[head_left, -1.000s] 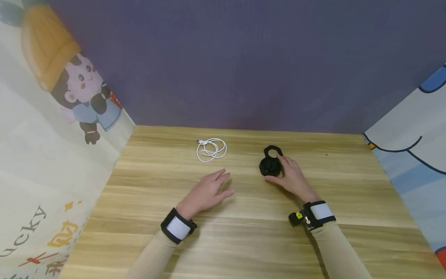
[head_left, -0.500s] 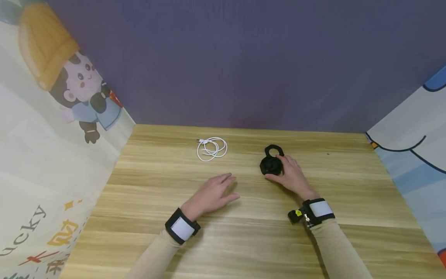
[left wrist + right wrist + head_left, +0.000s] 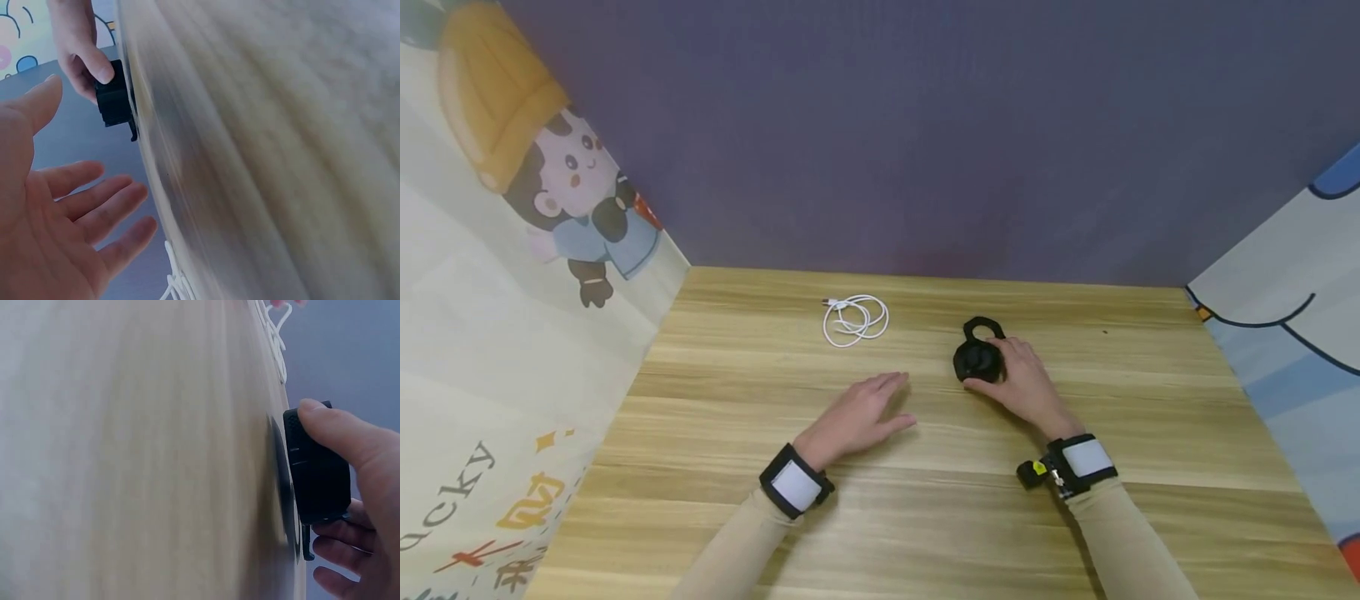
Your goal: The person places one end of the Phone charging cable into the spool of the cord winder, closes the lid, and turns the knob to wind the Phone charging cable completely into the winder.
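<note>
A black octagonal case [image 3: 977, 361] with a ring-shaped flap [image 3: 984, 326] folded out toward the back stands on the right half of the table. My right hand [image 3: 1028, 385] grips it from the right, thumb on the near side and fingers on the far side. In the right wrist view the thumb presses one end of the case [image 3: 319, 472]; its underside is close over the wood. My left hand [image 3: 853, 419] hovers left of the case, fingers spread and holding nothing. Beyond it lies a coiled white cable [image 3: 880, 323] with a plug at its left end.
The wood-grain table [image 3: 910, 525] ends at a dark blue-grey back panel [image 3: 925, 150]. Printed cartoon panels stand at both sides. Each wrist wears a black strap [image 3: 796, 481] with a white patch.
The left hand has moved slightly to the right. In the last half second the right hand and the black case have shifted a little left and nearer. The cable lies unchanged.
</note>
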A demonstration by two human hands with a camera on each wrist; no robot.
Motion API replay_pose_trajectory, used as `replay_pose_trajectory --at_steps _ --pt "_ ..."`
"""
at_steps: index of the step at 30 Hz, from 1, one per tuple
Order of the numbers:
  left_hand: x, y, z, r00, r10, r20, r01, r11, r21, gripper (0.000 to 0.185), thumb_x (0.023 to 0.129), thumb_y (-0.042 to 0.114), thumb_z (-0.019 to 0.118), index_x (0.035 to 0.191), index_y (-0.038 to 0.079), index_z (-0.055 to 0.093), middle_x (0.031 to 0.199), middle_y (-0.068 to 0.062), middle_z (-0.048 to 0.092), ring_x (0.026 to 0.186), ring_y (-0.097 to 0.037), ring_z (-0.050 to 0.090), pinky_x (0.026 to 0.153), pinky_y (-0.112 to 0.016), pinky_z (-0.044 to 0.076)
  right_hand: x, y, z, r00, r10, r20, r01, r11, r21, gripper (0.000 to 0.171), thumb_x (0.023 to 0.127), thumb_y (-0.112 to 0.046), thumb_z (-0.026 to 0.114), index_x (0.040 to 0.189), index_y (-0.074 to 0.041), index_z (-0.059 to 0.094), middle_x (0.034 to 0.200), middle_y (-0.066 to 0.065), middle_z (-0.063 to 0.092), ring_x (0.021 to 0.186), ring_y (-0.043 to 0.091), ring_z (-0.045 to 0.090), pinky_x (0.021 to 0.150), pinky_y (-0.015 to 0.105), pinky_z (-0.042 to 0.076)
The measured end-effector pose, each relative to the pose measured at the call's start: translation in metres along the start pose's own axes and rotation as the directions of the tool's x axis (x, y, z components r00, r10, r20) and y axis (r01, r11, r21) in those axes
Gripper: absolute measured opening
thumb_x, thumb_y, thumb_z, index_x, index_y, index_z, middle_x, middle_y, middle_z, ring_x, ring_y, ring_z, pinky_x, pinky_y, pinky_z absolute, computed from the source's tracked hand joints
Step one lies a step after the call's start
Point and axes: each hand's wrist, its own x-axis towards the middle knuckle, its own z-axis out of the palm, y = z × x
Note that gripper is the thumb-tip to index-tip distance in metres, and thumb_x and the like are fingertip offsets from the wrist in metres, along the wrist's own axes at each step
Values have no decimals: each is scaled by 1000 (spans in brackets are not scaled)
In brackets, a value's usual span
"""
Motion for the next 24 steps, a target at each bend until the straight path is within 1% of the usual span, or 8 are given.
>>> replay_pose_trajectory --at_steps 3,6,11,14,19,24 --pt "1 -1 0 1000 -3 -6 3 1000 -27 76 102 51 60 155 1 40 157 -20 46 144 -34 47 120 -44 37 -3 -4 2 999 -38 -18 37 999 -5 91 81 -52 85 145 3 50 137 28 56 130 45 50 111 61 40" --pt "2 -1 -1 1000 -11 5 11 999 -34 78 102 51 60 157 1 37 158 -21 44 144 -33 46 121 -45 36 -6 -10 3 998 -66 -18 66 998 -7 91 80 -52 85 143 3 51 136 26 57 128 43 51 110 60 42" --pt "4 2 -2 1000 2 2 -2 1000 -32 79 101 49 62 157 -1 36 158 -22 44 144 -35 46 120 -46 37 -13 -21 3 994 -111 -13 111 994 -11 89 79 -52 87 142 2 52 133 22 59 124 40 54 107 59 45" --pt "5 3 -2 1000 11 -1 -11 999 -32 79 101 47 63 157 -2 37 157 -23 44 144 -36 46 120 -46 37 -16 -26 4 992 -129 -1 129 991 -16 89 80 -53 86 142 1 53 134 21 59 125 39 54 109 58 44" --pt "8 5 -2 1000 21 11 -21 1000 -17 80 101 48 63 157 -2 35 158 -24 42 145 -36 44 121 -47 35 -22 -34 7 989 -147 30 148 988 -41 91 80 -55 85 144 0 52 138 21 57 129 39 53 115 57 38" --pt "9 5 0 999 31 15 -31 999 9 82 101 51 61 157 -2 34 158 -24 42 146 -36 44 121 -47 35 -28 -40 9 985 -173 24 174 984 -46 92 78 -55 87 143 -1 53 136 18 59 124 35 55 112 55 42"
